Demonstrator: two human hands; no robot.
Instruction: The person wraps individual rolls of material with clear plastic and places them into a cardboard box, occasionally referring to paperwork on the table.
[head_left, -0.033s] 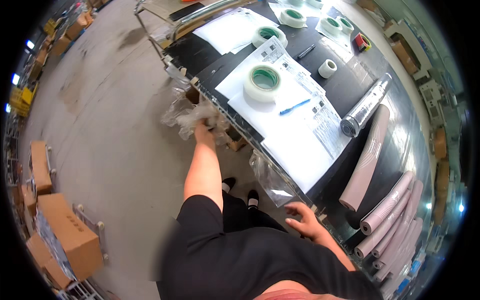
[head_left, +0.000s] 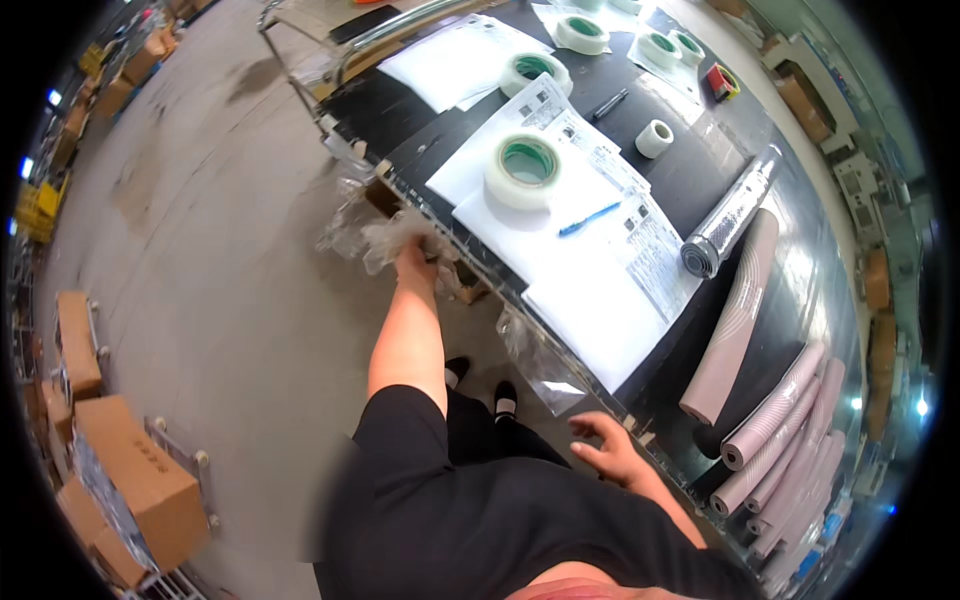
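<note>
We judge the film handling incomplete: the clear film (head_left: 345, 225) hangs below the table's (head_left: 400, 108) left edge and is not yet lifted out. We extend the left arm (head_left: 408, 340) far; the left hand (head_left: 414, 262) is among the film, its grip hidden, so we cannot tell. The right hand (head_left: 614, 455), apparently empty, hovers nearer, fingers loosely open.
</note>
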